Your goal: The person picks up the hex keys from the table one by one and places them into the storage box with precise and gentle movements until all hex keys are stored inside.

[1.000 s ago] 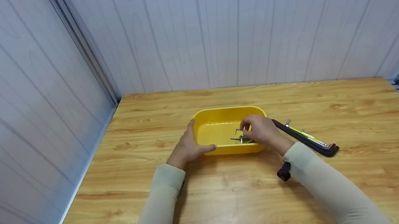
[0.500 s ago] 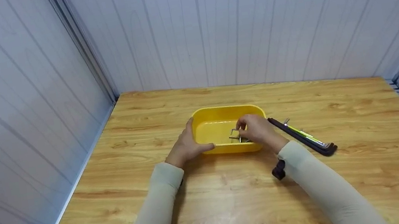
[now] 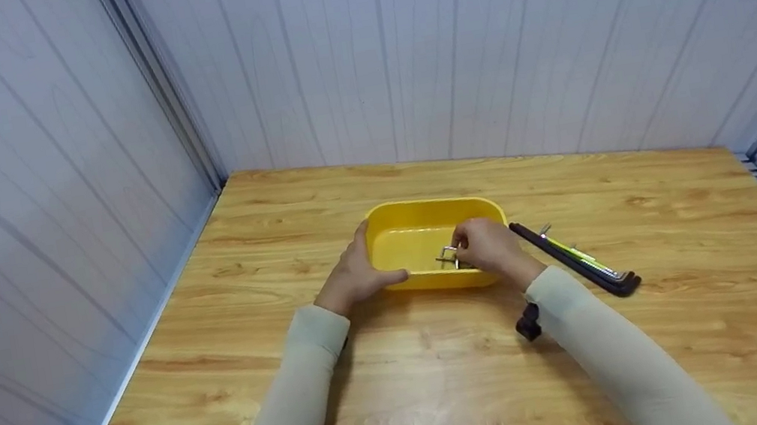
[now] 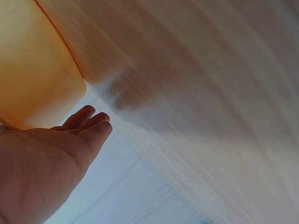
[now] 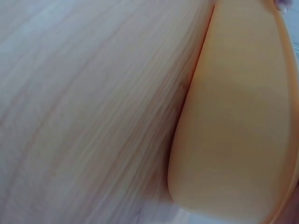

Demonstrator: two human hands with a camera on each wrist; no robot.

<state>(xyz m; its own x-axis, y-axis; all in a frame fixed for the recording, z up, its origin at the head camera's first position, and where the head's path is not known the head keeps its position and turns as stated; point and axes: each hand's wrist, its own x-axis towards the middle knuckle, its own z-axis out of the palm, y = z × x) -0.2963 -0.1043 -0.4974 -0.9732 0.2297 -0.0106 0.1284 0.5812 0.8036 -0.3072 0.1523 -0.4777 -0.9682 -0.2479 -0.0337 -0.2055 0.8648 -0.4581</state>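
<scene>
A yellow plastic bin (image 3: 392,248) stands on the wooden table in the head view. Against its left corner lies my left hand (image 3: 357,277), the thumb along the near rim and the fingers stretched along the left end. The left wrist view shows that hand (image 4: 51,163) against the bin's outer wall (image 4: 42,70), fingers nearly straight. Over the bin's right part, my right hand (image 3: 494,246) pinches a small L-shaped hex key (image 3: 447,249). Under it, in the near right corner, lie other metal keys (image 3: 456,262), partly hidden by the hand. The right wrist view shows mostly bin wall (image 5: 233,116).
Right of the bin lies a hex key set, with long black keys (image 3: 568,261) beside a yellow-green holder (image 3: 587,260) carrying silver keys. Pale panel walls (image 3: 354,57) enclose the table (image 3: 435,378) at the back and sides. A dark wrist camera (image 3: 528,324) hangs under the right sleeve.
My right hand has lowered slightly with the hex key, which now sits nearer the keys in the bin. The left hand stays at the bin's corner.
</scene>
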